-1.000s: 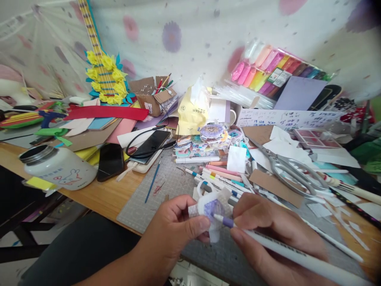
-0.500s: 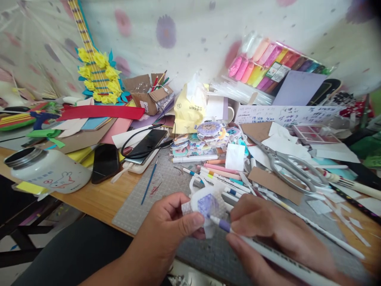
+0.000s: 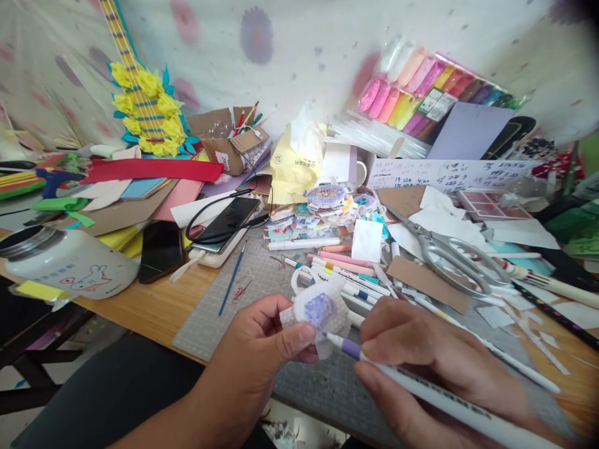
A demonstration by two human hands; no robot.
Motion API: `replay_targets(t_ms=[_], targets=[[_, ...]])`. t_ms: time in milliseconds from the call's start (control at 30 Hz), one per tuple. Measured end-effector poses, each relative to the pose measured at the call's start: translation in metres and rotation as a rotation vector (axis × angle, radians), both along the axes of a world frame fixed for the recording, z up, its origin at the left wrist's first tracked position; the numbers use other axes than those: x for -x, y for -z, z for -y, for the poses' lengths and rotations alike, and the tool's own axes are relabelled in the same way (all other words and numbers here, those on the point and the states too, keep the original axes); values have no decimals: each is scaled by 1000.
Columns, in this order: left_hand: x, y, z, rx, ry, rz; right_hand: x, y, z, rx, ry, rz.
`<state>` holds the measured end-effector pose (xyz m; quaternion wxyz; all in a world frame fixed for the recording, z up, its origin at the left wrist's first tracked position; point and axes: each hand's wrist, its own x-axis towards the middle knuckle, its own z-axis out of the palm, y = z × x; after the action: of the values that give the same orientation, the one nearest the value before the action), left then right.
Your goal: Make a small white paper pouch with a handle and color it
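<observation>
Between the thumb and fingers of my left hand [image 3: 276, 340] is a small white paper cutout [image 3: 299, 308] with a loop at its top and a purple coloured patch in its middle. A bumpy white layer shows around the cutout's edges. My right hand [image 3: 416, 362] grips a white marker [image 3: 440, 390] with a purple collar. The marker's tip is at the lower right of the cutout, close to my left thumb; whether it touches the surface I cannot tell. Both hands are above the grey cutting mat [image 3: 206, 327].
Several markers [image 3: 355, 284] lie just behind my hands, below a pile of paper cutouts [image 3: 322, 212]. Large scissors [image 3: 449, 259] rest at right. A thin blue brush [image 3: 233, 277], phones [image 3: 161, 251] and a white bottle [image 3: 79, 265] are at left.
The marker's tip has moved slightly down and left along the cutout. My left hand and the cutout have shifted a little left in view, as has the whole scene.
</observation>
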<state>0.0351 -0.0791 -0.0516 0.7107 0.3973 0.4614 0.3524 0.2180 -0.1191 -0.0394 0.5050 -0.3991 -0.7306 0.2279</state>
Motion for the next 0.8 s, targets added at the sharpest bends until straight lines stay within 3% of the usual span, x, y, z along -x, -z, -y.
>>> replay_targets(t_ms=[500,800], targets=[[0,0,-2,11,5,-6,1,-2,-9,-54,129,-38],[5,3,-1,11,80,-47,1,3,-9,-79,162,-48]])
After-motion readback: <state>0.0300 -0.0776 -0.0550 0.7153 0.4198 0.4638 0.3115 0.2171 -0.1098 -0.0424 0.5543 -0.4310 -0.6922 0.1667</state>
